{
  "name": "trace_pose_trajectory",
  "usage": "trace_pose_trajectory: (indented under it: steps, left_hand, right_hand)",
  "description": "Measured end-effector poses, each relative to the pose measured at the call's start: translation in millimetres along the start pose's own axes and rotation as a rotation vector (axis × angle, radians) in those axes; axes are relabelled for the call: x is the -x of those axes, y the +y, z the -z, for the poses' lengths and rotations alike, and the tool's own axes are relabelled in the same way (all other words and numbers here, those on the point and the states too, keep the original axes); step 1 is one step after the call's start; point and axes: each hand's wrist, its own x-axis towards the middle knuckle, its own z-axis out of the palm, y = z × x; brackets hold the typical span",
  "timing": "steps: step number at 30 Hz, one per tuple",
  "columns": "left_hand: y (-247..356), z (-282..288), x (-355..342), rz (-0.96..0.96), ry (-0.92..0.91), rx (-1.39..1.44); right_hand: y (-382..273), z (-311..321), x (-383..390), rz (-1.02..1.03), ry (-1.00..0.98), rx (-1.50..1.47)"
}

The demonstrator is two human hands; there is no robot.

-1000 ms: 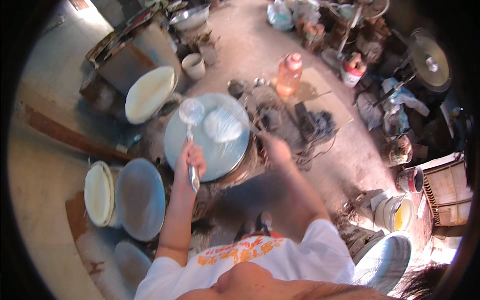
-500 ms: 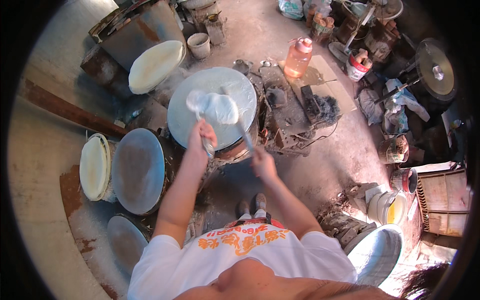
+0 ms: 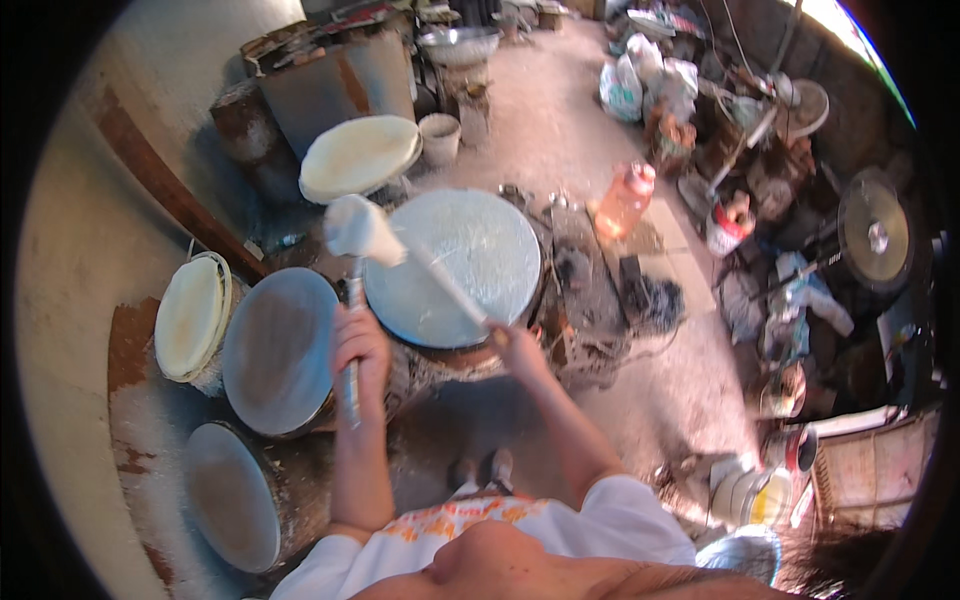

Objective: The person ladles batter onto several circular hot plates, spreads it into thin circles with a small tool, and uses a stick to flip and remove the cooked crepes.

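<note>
My left hand (image 3: pixel 361 345) is closed round the handle of a long-handled tool (image 3: pixel 353 398), whose head is hidden by a lump of white batter (image 3: pixel 352 226). My right hand (image 3: pixel 515 350) grips a long flat scraper (image 3: pixel 451 289), slanting up to the left so that its far end meets the batter. Both tools are raised over the left edge of a big round griddle (image 3: pixel 455 262), coated with a thin, pale, wet-looking layer. The exact shape of the left tool is blurred.
Pale round flatbreads (image 3: pixel 361 157) lie stacked behind the griddle, with another stack (image 3: pixel 187 318) at far left. Two bare round griddles (image 3: pixel 280 350) stand left of me. Right of the main griddle are a pink bottle (image 3: pixel 625 203) and a dark brush (image 3: pixel 660 303). Buckets and bags crowd the right side.
Both hands have moved the batter lump and tools left, from above the griddle's middle to its left edge. The head view has tilted up, showing more of the far floor.
</note>
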Motion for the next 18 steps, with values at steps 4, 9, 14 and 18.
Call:
trace_pose_trajectory:
  steps: [4,9,14,18]
  left_hand:
    - [21,-56,22,-0.035,-0.12,-0.203]
    - [84,-92,42,-0.122,-0.1,-0.261]
    - [158,-92,73,-0.156,-0.012,-0.336]
    - [192,-67,79,-0.051,0.133,-0.29]
  right_hand:
    - [-30,14,-9,0.014,-0.029,0.025]
    - [-2,6,77,0.029,0.259,0.015]
    - [-2,-15,112,-0.009,0.299,0.036]
    - [-43,-60,148,0.171,0.013,0.01]
